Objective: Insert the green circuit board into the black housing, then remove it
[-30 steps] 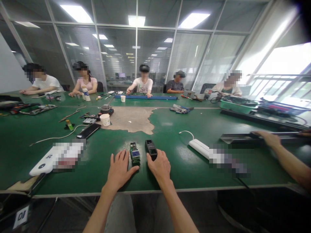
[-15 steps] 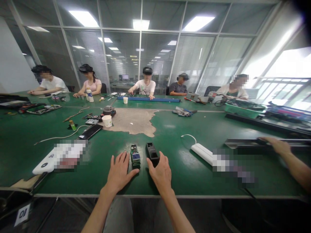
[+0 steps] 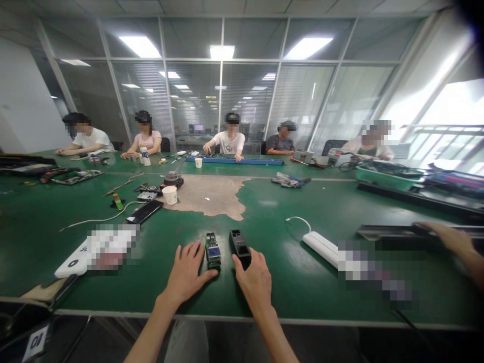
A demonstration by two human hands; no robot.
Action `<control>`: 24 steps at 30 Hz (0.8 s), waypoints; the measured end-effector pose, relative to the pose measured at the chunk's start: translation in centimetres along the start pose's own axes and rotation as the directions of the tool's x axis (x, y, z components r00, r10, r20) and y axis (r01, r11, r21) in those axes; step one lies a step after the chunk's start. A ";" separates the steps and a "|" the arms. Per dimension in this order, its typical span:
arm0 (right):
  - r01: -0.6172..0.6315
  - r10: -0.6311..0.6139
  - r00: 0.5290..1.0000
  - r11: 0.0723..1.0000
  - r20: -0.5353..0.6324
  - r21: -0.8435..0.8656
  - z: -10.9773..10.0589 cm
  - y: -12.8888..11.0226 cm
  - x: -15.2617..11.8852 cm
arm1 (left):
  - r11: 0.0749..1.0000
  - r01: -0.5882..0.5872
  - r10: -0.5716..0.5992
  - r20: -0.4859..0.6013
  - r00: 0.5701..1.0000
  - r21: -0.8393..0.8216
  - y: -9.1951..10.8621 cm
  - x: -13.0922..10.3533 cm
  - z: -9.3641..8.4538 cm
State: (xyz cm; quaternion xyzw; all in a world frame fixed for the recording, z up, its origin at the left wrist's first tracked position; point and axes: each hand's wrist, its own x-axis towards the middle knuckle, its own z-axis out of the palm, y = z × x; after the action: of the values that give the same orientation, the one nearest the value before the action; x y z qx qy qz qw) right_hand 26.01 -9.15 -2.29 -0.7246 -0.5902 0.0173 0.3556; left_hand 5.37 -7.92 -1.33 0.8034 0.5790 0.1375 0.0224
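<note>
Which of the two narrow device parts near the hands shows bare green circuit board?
The rectangular green circuit-board module, beside the left hand; the other, a black plastic casing by the right hand, shows none.

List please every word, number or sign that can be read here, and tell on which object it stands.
"01", or "10" if upside down: white tag, lower left.
Dark marks, partly pixelated, unreadable: white device, left.
Lettering, too blurred: shirt, far middle seat.
Label, too small: bottle, far left side.
None readable: circuit board, black case.
</note>
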 end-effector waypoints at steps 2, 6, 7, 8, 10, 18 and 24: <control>-0.003 0.003 1.000 1.000 0.002 0.020 0.0 0.1 0.0 | 1.000 -0.002 0.002 -0.010 1.000 -0.005 -0.1 -0.1 0.2; 0.026 -0.021 0.999 0.994 -0.041 0.103 0.0 0.4 0.1 | 1.000 -0.006 0.006 -0.012 1.000 -0.016 -0.2 -0.1 0.3; 0.040 -0.033 0.998 0.991 -0.053 0.130 0.0 0.4 0.2 | 1.000 -0.005 0.005 -0.013 1.000 -0.018 -0.3 0.0 0.3; 0.050 -0.041 0.997 0.987 -0.063 0.155 -0.1 0.4 0.3 | 1.000 -0.005 0.004 -0.014 1.000 -0.019 -0.3 0.0 0.3; 0.060 -0.046 0.996 0.978 -0.074 0.199 -0.2 0.1 0.5 | 1.000 -0.004 0.003 -0.019 1.000 -0.019 -0.4 0.0 0.3; 0.120 -0.095 0.990 0.954 -0.103 0.275 -1.6 -3.8 0.9 | 1.000 -0.003 0.002 -0.045 0.999 -0.018 -0.5 -0.2 0.4; 0.141 -0.126 0.989 0.965 -0.082 0.220 -1.5 -6.5 1.1 | 1.000 -0.007 0.006 -0.053 0.999 -0.020 -0.7 -0.3 0.6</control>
State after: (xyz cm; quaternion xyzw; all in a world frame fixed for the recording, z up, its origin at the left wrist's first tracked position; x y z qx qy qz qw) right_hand 21.49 -8.61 2.76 -0.6384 -0.6194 0.0357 0.4555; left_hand 4.82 -7.87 -2.08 0.8010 0.5754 0.1646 0.0145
